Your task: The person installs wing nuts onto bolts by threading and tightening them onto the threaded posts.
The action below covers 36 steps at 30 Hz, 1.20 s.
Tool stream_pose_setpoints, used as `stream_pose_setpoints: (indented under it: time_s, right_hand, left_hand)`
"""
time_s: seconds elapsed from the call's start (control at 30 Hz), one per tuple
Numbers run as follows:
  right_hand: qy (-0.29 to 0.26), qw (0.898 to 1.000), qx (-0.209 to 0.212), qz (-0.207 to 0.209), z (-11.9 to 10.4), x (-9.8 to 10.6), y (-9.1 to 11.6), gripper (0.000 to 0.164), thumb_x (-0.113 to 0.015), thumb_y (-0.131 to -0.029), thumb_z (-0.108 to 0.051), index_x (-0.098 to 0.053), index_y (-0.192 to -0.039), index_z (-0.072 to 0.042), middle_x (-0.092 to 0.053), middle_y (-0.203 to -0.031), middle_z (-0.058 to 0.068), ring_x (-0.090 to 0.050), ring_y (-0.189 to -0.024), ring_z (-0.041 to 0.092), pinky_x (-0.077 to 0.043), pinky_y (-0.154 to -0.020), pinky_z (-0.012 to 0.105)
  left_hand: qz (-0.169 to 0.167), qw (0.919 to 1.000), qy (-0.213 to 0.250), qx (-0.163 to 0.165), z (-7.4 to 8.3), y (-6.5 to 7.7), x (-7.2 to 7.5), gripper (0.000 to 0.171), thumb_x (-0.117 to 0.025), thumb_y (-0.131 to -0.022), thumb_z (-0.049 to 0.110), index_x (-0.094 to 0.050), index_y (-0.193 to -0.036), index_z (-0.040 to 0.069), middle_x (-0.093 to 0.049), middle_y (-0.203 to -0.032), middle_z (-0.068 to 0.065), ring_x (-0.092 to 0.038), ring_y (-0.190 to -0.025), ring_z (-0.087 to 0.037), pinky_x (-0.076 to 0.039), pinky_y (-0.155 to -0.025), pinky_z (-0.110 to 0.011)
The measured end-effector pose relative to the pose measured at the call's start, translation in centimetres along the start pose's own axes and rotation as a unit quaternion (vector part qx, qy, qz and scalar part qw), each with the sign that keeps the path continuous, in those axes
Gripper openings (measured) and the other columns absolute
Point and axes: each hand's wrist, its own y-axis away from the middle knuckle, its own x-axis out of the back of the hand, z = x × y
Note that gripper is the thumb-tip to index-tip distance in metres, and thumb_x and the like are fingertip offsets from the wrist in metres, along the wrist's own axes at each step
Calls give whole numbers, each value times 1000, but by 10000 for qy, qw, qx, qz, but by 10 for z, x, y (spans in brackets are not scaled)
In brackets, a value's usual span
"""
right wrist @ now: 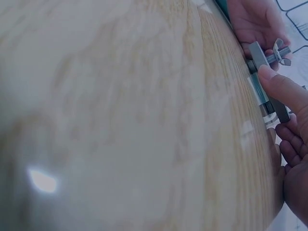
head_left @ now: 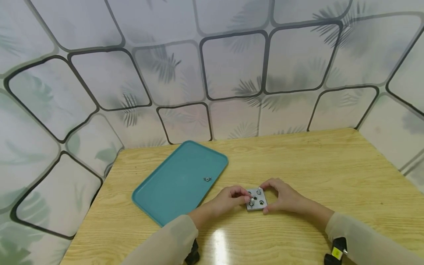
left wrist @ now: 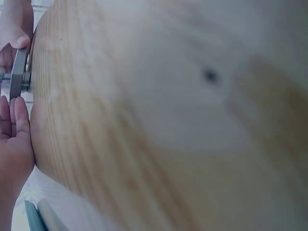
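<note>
Head view, entries as follows. Metal plate [head_left: 256, 207], one, roughly square, with no marked long axis; lying flat, low over the wood-grain counter [head_left: 314, 162], right of the tray, its near edge facing the wearer. Bolts, two, through the plate: one near the left corner [head_left: 251, 202], one at the far edge [head_left: 259, 191]; long axes upright, threaded ends up, heads beneath by the wrist views. Wing nut [right wrist: 278, 50], one, threaded on the near-left bolt. Left hand [head_left: 228, 200]: fingers bent close about that bolt; whether its grip pinches the nut, cannot tell. Right hand [head_left: 285, 197]: grip grasping the plate, thumb at the near right corner, fingertips at the far edge. Tray [head_left: 172, 184], blue-green, long axis running from near left to far right. Second wing nut [head_left: 207, 179], lying on the tray toward its right edge.
</note>
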Motion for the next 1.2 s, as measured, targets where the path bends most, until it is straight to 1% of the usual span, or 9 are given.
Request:
stream_pose_setpoints:
  time_s: [0.13,0.27,0.5,0.67,0.77,0.87,1.1,1.2]
  right_hand:
    - [14,10000,-24,-19,-1,1,0,68,-82,-59,-45,-55,-112,-12,-55,-111,-3,-46,-106,19,-36,-92,38]
    - [16,10000,-45,-37,0,1,0,68,-82,-58,-46,-55,-112,-12,-55,-111,-3,-46,-107,20,-35,-92,40]
    - [17,10000,-83,10,1,0,0,69,-82,-57,-46,-55,-111,-12,-55,-111,-2,-47,-106,20,-36,-91,39]
    - [43,10000,-71,53,1,0,0,69,-83,-56,-45,-56,-111,-13,-56,-110,-3,-47,-106,19,-37,-92,39]
    - [34,10000,-55,70,1,-1,0,69,-83,-56,-45,-56,-111,-12,-55,-110,-3,-47,-106,19,-36,-92,39]
    - [3,10000,-49,72,0,0,-1,69,-83,-55,-45,-56,-110,-12,-56,-110,-3,-47,-106,18,-36,-92,38]
    - [-62,9999,-81,35,1,0,-1,69,-83,-56,-45,-56,-111,-13,-55,-110,-3,-47,-105,18,-36,-92,36]
    - [-77,9999,-96,36,2,-1,0,69,-83,-56,-45,-56,-111,-13,-56,-110,-3,-47,-106,19,-36,-92,36]
  left_hand:
    - [-136,9999,-13,14,0,1,1,22,-70,-80,16,-66,-101,14,-57,-90,2,-52,-80,-9,-43,-70,-20]
    - [-107,9999,-58,-24,0,0,-1,25,-73,-76,13,-66,-101,12,-56,-88,2,-51,-78,-8,-43,-67,-19]
    - [-16,10000,-78,-28,0,-1,-1,23,-71,-79,15,-66,-100,9,-56,-87,4,-51,-77,-6,-43,-68,-17]
    - [125,9999,-44,10,-2,-2,0,18,-70,-80,14,-61,-92,4,-57,-82,3,-52,-74,-7,-43,-65,-18]
    - [195,9998,-99,36,-3,-3,1,15,-68,-82,14,-60,-88,4,-57,-81,3,-52,-74,-8,-42,-65,-18]
    - [218,9997,-83,40,-3,-4,1,14,-66,-83,14,-60,-88,3,-57,-80,3,-51,-74,-8,-41,-65,-19]
    - [87,9999,-11,53,-6,-6,2,14,-63,-86,16,-64,-93,5,-59,-84,3,-52,-76,-8,-42,-68,-20]
    - [-10,10000,35,-2,-6,-6,2,15,-66,-83,15,-65,-95,6,-60,-85,3,-53,-76,-8,-43,-68,-20]
